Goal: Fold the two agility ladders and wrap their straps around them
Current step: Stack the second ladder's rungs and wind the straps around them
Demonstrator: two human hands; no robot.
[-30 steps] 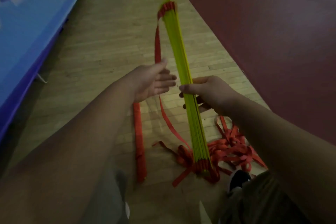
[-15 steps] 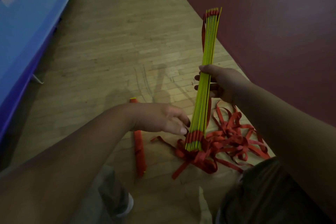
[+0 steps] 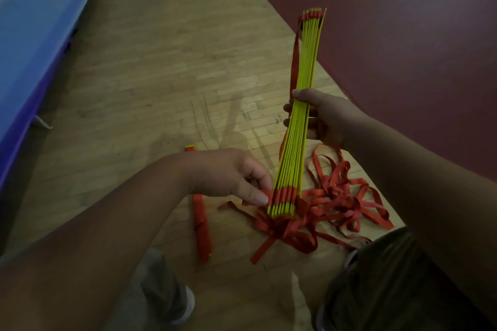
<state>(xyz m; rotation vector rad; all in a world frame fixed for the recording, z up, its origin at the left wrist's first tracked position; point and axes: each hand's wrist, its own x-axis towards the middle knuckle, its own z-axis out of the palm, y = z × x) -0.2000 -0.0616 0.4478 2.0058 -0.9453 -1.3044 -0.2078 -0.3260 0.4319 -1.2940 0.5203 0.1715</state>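
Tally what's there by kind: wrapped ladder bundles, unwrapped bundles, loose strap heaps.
Wrapped bundle, on floor: 1
Unwrapped bundle, held: 1
Loose strap heap, on floor: 1
Total: 3

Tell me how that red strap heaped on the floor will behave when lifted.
Probably floppy: the red strap lies in loose loops on the floor, holding no shape. Likely to snag and trail, since loops cross and are joined to the yellow rung bundle the right hand grips. Seemingly light, thin webbing.

Yellow rung bundle upright, straps tangled below — wrapped ladder alongside.
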